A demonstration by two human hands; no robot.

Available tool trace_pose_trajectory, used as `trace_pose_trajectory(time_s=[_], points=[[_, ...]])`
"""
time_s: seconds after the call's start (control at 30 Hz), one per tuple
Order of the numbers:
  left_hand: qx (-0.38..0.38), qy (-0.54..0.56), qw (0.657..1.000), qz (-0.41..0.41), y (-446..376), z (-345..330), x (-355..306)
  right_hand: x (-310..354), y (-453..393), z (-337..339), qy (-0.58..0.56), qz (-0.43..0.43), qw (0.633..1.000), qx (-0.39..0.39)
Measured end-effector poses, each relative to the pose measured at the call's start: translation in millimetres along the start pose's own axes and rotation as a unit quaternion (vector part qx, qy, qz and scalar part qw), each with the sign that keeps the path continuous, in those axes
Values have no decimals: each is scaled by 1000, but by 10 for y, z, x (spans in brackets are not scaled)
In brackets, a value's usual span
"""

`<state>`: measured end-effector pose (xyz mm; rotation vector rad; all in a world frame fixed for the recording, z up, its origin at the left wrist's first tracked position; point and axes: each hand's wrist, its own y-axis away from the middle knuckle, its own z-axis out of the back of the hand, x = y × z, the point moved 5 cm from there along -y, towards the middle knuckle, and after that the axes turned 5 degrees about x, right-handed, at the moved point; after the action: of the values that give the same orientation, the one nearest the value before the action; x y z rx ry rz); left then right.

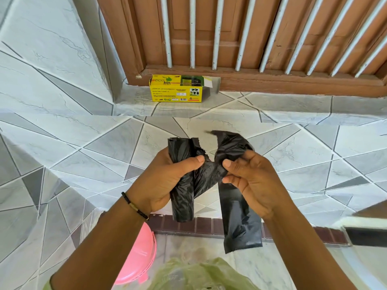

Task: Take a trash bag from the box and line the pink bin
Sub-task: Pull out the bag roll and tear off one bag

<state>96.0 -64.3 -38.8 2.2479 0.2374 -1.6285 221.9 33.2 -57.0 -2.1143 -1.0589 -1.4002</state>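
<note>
A black trash bag (240,222) is stretched between both hands in mid-air, its folded strip hanging down on the right. My left hand (165,181) grips the rolled bundle of black bags (182,204). My right hand (249,181) pinches the crumpled plastic next to it with thumb and fingers. The yellow bag box (178,91) lies on the tiled ledge under the window, its right end flap open. The pink bin (138,258) shows only part of its rim on the floor at the lower left, behind my left forearm.
A tiled ledge (293,114) runs below a brown wooden window with white bars (217,32). Tiled wall faces rise on the left. A brick-pattern strip (209,226) edges the floor. Green cloth (201,275) fills the bottom centre.
</note>
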Motion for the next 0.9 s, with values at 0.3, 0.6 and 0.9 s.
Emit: trace_pose_trajectory(time_s=[0.3,0.6,0.9], points=[[85,-19,994,59,-31,-15,7,11,-42,-67,25,-2,999,-30],[90,-84,992,23,-96,10,-36,-40,-33,-126,44,-61,996,43],[128,-88,987,36,-137,23,-59,-74,-46,-139,40,-61,996,52]])
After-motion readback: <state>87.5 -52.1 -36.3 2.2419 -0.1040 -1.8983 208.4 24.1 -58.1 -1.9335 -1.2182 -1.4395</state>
